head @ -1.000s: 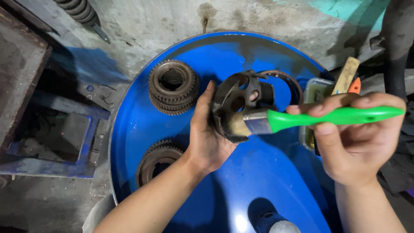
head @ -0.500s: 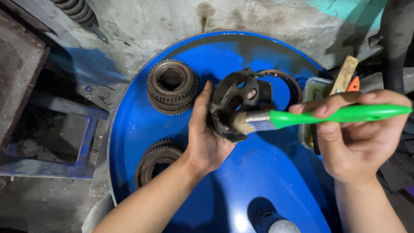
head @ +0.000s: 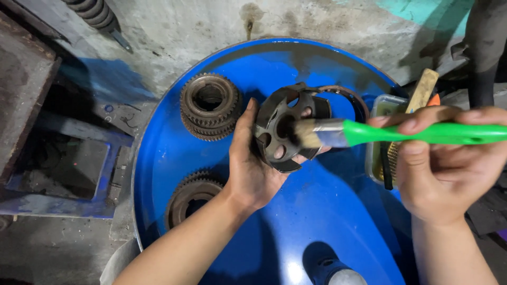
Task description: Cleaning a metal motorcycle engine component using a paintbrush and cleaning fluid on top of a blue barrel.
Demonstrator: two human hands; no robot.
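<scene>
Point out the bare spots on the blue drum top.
Bare blue: the drum top far edge beyond the upper gear, and the near right below the held hub. Crowded: the left side with both gears, and the right by the tray.

Left hand [head: 253, 169] grips hub [head: 285, 129] — right hand [head: 443, 169] brushes it.

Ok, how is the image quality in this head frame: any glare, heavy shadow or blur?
Head view: sharp overall; small glare spot on the blue drum lid near the bottom edge; the left hand and round metal part cast dark shadows on the lid; green-handled brush in the right hand looks crisp.
</scene>
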